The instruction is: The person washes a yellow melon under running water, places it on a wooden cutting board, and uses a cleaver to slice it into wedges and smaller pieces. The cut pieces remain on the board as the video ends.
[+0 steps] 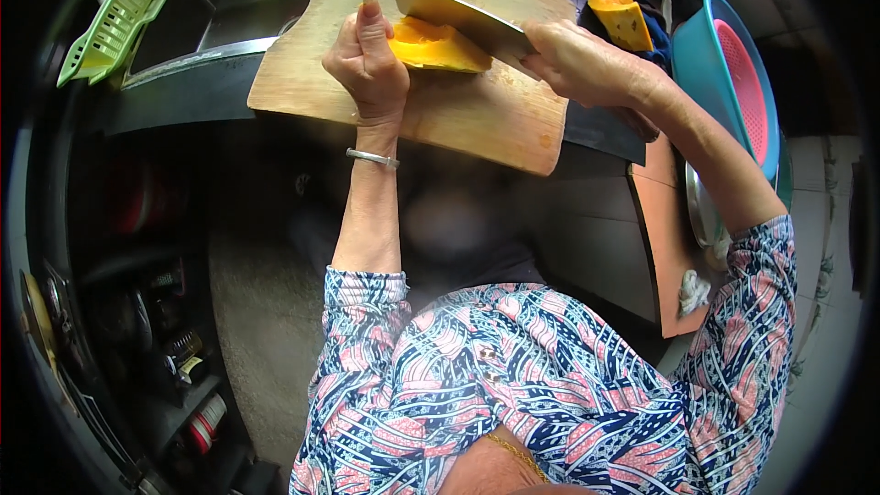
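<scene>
On the wooden cutting board [474, 124] lies a thick wedge of pumpkin [440, 53] with orange flesh. My left hand [371, 62] grips its left end, thumb raised. My right hand [584, 62] is wrapped around the handle of a cleaver [460, 14]. The broad blade slants up to the left along the far side of the wedge. Whether its edge touches the flesh is hard to tell. A second pumpkin piece [622, 17], its rind spotted, sits off the board beyond my right hand.
The board spans the counter beside a sink [254, 20]. A green slatted rack [124, 17] stands at the far left. To the right, a pink strainer [741, 89] nests in a blue basin [694, 69]. A white cloth [694, 291] rests on the orange-tiled ledge [660, 234].
</scene>
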`<action>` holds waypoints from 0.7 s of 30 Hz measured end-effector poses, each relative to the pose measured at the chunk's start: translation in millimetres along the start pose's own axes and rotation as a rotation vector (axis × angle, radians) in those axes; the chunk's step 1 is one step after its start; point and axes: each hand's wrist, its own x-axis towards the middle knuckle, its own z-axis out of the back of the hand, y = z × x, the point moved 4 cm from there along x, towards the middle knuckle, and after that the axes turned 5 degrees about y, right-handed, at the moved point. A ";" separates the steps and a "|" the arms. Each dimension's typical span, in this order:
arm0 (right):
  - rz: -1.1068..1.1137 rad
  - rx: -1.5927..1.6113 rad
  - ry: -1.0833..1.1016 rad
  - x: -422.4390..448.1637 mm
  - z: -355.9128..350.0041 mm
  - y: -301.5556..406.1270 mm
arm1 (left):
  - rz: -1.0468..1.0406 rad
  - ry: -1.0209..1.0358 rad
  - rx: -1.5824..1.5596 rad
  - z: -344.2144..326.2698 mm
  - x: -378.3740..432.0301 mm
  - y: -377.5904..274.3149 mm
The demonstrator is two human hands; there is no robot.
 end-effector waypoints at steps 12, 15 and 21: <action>0.001 -0.052 -0.207 40.1 -30.0 4.9 | -0.008 0.239 -0.041 -17.2 -31.8 -13.6; -0.095 0.288 -0.016 53.2 -8.6 5.3 | 0.194 0.166 -0.294 -15.5 -45.7 -23.0; 0.233 0.109 -0.475 17.8 -2.1 -6.2 | 0.178 0.022 -0.227 12.3 -30.9 12.6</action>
